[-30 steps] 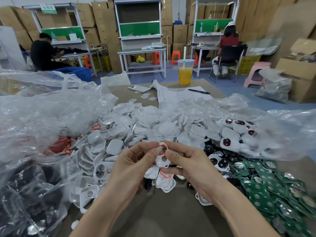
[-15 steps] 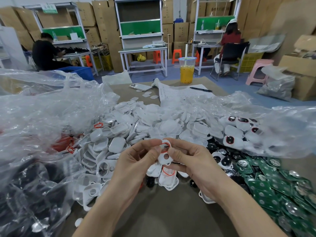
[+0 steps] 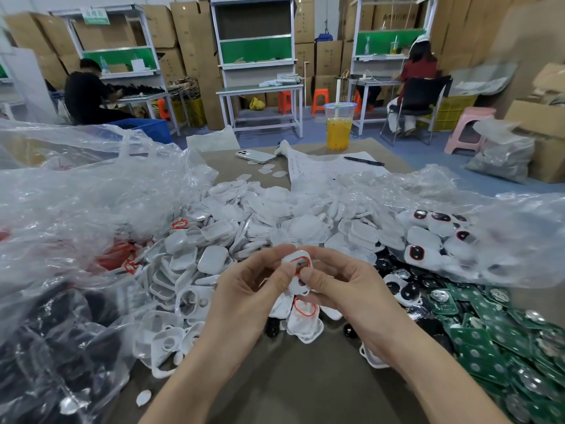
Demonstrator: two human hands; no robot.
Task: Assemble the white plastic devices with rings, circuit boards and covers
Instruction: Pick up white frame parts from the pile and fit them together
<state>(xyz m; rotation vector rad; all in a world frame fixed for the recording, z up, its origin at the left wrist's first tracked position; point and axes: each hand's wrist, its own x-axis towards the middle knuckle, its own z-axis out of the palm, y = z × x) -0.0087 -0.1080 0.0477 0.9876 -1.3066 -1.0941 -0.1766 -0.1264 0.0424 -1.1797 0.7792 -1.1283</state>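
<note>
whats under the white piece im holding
Below the white piece: another white shell with a red ring, black parts beside it. The left hand and right hand cover the rest.

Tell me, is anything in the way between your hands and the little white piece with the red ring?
No, nothing is in the way. The left hand and the right hand both pinch the white piece between their fingertips, with the red ring sitting on it.

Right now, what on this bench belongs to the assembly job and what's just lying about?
Job: white housing with red ring, pinched by left hand and right hand; white cover pile; green circuit boards; spare red rings.
Lying about: phone; orange drink cup; pen; paper sheet.
</note>
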